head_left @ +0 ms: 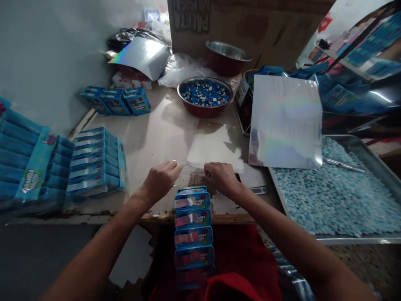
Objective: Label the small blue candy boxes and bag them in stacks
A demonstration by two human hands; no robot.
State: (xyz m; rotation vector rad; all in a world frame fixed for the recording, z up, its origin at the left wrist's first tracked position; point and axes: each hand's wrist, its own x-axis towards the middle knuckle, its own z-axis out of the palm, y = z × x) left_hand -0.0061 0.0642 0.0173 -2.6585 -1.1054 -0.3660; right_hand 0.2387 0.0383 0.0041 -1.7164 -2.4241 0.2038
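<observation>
Both hands (161, 177) (221, 177) apparently pinching clear film (192, 166) above box row (193, 217).

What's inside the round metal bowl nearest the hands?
The red-sided round metal bowl holds a heap of small blue and white round pieces. They cover the bottom, so anything beneath them is hidden.

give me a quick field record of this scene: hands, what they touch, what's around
left hand: left hand pinches the near edge of a clear plastic sheet
right hand: right hand grips the same edge
in front: row of blue boxes running toward the person
left side: stacked blue boxes on the table
far: metal bowl of blue and white pieces
right: tray of pale blue candies, holographic sheet standing by it
</observation>
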